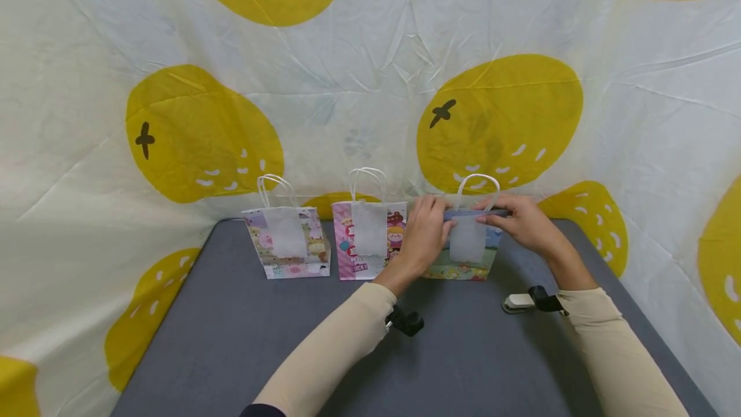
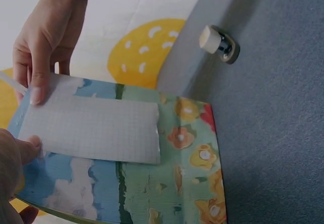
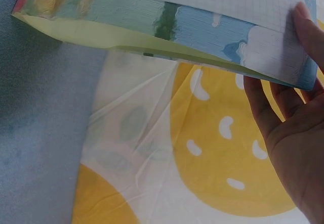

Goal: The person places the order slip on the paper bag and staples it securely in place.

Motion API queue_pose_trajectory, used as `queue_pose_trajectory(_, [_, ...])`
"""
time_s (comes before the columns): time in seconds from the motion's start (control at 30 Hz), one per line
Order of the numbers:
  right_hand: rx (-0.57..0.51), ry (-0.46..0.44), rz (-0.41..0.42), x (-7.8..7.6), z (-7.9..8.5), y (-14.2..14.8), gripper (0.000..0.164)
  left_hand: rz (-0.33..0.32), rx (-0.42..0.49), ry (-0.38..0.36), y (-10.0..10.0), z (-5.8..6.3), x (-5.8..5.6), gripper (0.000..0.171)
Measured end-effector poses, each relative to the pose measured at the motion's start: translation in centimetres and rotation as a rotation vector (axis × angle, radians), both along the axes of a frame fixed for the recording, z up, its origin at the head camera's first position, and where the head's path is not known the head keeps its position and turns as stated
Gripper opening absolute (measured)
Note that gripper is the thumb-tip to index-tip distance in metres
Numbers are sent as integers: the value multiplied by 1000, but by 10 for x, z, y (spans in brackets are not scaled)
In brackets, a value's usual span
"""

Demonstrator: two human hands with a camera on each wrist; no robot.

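A paper gift bag [image 1: 467,270] with blue sky and painted flowers stands at the right of a row, its white handle [image 1: 479,177] upright. My left hand [image 1: 424,233] pinches its top edge on the left, thumb on the front. At the right, my right hand [image 1: 523,221] pinches the same edge, thumb in front and fingers behind, as the right wrist view shows. Between the thumbs lies a white gridded patch [image 2: 101,128] on the bag's front. The bag's mouth looks pressed flat. In the left wrist view, part of my left hand [image 2: 10,168] is cut off.
Left of this bag stand a pink cartoon bag [image 1: 343,243] and a cartoon-animal bag [image 1: 317,250], both with white handles and white patches. A small white-topped, dark-based object [image 1: 518,302], resembling a stapler, lies near my right wrist on the grey table [image 1: 243,352]. A lemon-print cloth [image 1: 347,114] hangs behind.
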State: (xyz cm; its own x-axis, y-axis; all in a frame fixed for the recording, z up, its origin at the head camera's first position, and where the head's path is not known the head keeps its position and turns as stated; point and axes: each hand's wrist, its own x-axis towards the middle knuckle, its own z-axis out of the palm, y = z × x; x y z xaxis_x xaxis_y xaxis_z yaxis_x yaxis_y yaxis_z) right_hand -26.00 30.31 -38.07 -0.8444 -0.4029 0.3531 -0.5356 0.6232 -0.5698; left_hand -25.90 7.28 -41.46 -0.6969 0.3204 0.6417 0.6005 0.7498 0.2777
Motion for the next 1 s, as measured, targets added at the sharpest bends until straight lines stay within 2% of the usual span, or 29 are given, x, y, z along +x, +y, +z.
queue_pose_trajectory(0.1, [-8,3,9,0,-1,1,18,-2,5,-3,1,-2,0,30])
queue_pose_trajectory(0.3, [-15,-8,-25,0,-2,0,14,-1,4,-36,1,-2,1,28])
queue_pose_trajectory(0.53, [-6,-7,-43,0,-3,-2,10,-24,22,-46,1,2,-1,19])
queue_pose_trajectory(0.8, [-6,-41,-57,0,-3,-2,9,-23,-5,-77,0,6,-2,18])
queue_pose_trajectory(1.0, [-12,-11,-40,-1,-5,-2,10,-32,7,-105,0,7,-4,19])
